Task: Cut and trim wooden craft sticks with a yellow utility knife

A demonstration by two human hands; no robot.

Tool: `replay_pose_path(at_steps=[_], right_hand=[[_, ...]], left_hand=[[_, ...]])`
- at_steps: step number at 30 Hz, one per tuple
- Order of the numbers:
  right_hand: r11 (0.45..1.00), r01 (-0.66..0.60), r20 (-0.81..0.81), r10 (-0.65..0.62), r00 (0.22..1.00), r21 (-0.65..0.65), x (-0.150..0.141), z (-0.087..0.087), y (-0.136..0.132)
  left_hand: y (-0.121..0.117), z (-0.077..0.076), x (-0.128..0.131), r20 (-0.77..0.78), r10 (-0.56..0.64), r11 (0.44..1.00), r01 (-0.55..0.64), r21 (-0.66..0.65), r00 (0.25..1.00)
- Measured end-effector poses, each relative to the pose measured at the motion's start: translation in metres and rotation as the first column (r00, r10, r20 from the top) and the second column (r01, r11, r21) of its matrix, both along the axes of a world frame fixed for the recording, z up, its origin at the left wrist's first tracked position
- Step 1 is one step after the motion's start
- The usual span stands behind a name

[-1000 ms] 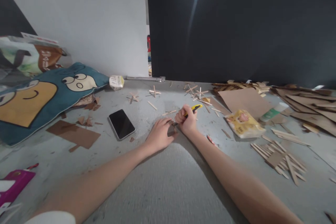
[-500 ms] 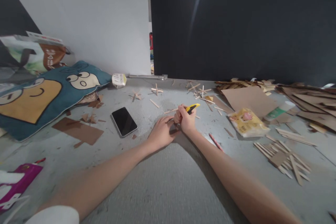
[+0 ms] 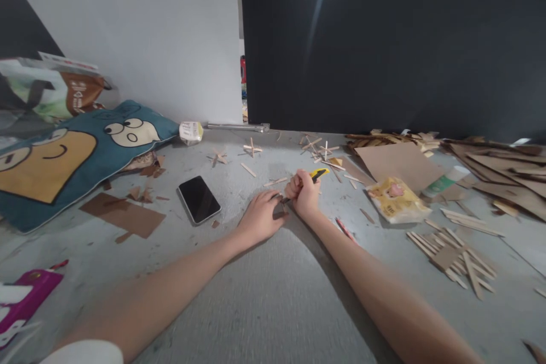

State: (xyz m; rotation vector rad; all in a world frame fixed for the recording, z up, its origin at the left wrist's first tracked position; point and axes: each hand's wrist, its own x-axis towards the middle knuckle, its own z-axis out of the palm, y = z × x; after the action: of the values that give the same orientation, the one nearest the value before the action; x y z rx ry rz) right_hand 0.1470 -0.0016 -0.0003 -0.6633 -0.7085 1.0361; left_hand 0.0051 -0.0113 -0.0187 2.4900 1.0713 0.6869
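Note:
My right hand is wrapped around a yellow and black utility knife, whose end sticks out past the fist. My left hand rests low on the grey table, thumb and fingers curled around a small dark brown piece that looks like cardboard. That piece is mostly hidden by the fingers. The two hands are close together, with the right fist at the piece's edge. Just beyond them lie wooden sticks, and a red pen-like item is beside my right forearm.
A phone and brown cardboard lie left, near a blue cushion. At the lower left is a magenta tool. To the right are a yellow packet, a glue stick, stick piles and cardboard sheets.
My right fist has drawn slightly away from the left hand, so a little more of the gap between them shows. The whole view has shifted slightly.

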Motion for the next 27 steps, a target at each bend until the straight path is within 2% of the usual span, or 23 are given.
replay_pose_path(at_steps=[7,21,27], right_hand=[[1.000,-0.022,0.022,0.022,1.000,0.015,-0.0022,-0.0015,-0.0001],[1.000,0.023,0.002,-0.023,1.000,0.005,0.0015,0.0002,-0.0001],[1.000,0.009,0.025,-0.009,1.000,0.003,-0.0063,-0.0016,-0.0021]], left_hand=[[0.0004,-0.0019,0.0005,0.002,-0.024,0.999,0.024,0.024,1.000],[0.0011,-0.0055,0.0011,-0.011,-0.005,0.999,0.005,0.040,1.000],[0.0010,-0.0048,0.0012,0.035,-0.052,0.998,0.051,0.044,0.998]])
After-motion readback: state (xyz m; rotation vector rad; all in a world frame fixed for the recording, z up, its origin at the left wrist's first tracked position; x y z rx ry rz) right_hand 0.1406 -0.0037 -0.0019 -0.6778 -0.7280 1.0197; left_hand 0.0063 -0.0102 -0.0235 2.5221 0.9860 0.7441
